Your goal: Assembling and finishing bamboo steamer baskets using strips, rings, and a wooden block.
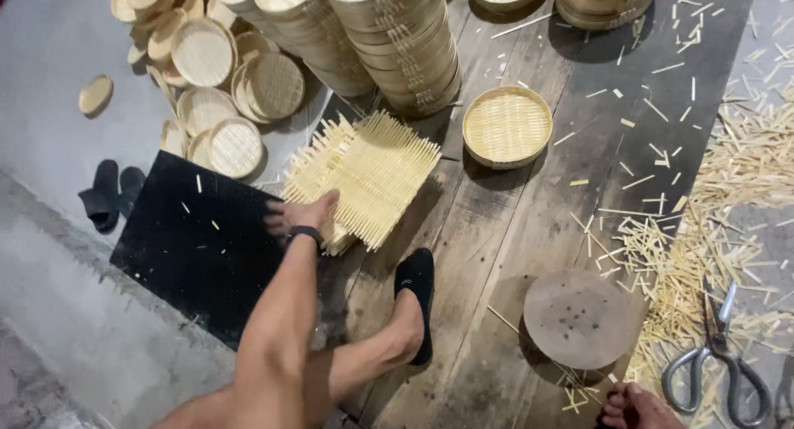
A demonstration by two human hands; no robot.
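Observation:
My left hand point(302, 214), a black band on its wrist, reaches forward and grips the near left corner of a stack of square woven bamboo mats point(372, 173) with loose strip ends. The stack lies on dark wooden floor planks point(496, 247), partly against a black board point(198, 239). My right hand is out of sight. Just right of the arm, my foot in a black slipper point(416, 288) rests on the planks.
A round woven tray point(506, 126) lies beyond the mats. Tall stacks of bamboo steamer rings point(397, 40) and a heap of round lids point(215, 73) fill the back. A round wooden block point(583, 317), scissors point(719, 363), bamboo offcuts point(728, 189), and a bare foot point(633, 408) are at right; black slippers point(107, 193) are at left.

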